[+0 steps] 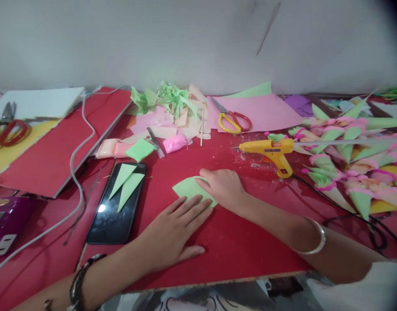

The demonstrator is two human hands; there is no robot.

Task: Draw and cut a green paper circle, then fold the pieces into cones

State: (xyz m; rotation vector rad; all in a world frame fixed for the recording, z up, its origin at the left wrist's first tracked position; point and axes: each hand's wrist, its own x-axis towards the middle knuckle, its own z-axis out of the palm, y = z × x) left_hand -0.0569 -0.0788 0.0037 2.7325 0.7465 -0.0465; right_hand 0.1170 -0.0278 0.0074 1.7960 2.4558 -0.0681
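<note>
A leaf-shaped piece of pale green paper (189, 188) lies on the red tabletop in front of me. My left hand (182, 224) rests flat, its fingertips on the near edge of the paper and its thumb spread aside. From the right, my right hand (222, 188) is closed at the far right edge of the paper, thumb on top and the other fingers curled under, partly hidden. To the left, two green paper triangles (130, 188) lie on a black phone (98, 226).
A yellow glue gun (266, 149) lies right, its black cord (324, 194) trailing beside paper flowers (354, 151). Scissors (234, 121) rest on pink paper at the back, near green scraps (174, 99). A white cable (77, 172) crosses the left, by a purple extension socket (11, 220).
</note>
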